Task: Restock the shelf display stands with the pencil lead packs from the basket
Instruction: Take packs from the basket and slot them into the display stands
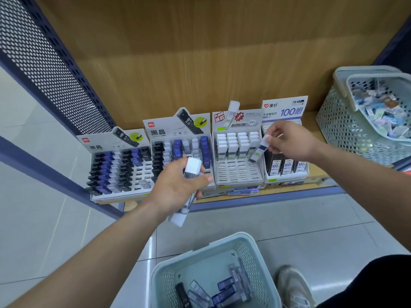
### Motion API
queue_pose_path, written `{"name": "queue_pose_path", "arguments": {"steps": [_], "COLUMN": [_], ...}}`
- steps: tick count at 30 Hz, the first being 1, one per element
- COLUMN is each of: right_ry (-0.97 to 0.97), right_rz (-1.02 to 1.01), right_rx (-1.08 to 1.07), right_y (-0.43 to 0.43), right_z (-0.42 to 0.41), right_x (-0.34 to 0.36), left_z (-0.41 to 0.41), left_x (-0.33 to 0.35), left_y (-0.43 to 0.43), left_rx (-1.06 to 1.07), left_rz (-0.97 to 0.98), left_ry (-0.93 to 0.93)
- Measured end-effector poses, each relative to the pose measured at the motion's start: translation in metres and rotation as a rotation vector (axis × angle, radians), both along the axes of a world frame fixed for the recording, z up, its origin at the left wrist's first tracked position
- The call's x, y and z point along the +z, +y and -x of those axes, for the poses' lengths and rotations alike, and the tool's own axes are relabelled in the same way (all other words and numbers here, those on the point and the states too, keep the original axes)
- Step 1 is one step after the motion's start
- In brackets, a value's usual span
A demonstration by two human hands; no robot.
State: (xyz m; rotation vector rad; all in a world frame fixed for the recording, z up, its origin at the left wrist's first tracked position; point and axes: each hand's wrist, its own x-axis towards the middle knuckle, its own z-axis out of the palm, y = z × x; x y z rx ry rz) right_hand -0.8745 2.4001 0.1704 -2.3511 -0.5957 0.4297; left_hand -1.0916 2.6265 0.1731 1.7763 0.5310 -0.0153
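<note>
My left hand [178, 185] grips a bundle of white-capped lead packs [193, 166] in front of the second display stand [181, 150]. My right hand [287, 141] pinches a single white-capped lead pack [259, 151], tilted over the right side of the third stand [236, 156], whose upper rows hold white-capped packs while its lower slots are bare. The pale green basket [200, 256] on the floor below holds several black, blue and clear packs [222, 292].
The leftmost stand [115, 167] holds black, blue and grey packs. The rightmost stand [285, 152] holds black "100" packs. A second perforated basket [340, 121] full of small items sits on the shelf at right. My shoe [293, 287] is beside the floor basket.
</note>
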Motion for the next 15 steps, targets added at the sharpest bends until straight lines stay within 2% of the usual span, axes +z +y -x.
{"name": "queue_pose_path", "arguments": {"steps": [2, 15], "right_ry": [-0.066, -0.163], "right_rz": [0.077, 0.156], "right_rx": [-0.009, 0.077], "right_y": [-0.008, 0.005], "right_z": [-0.009, -0.013], "right_x": [-0.009, -0.026], "left_z": [-0.001, -0.004], "left_x": [-0.002, -0.002], "left_y": [-0.001, -0.002], "left_rx": [0.002, 0.004], "left_rz": [-0.011, -0.079], "left_ry": [-0.004, 0.028]}}
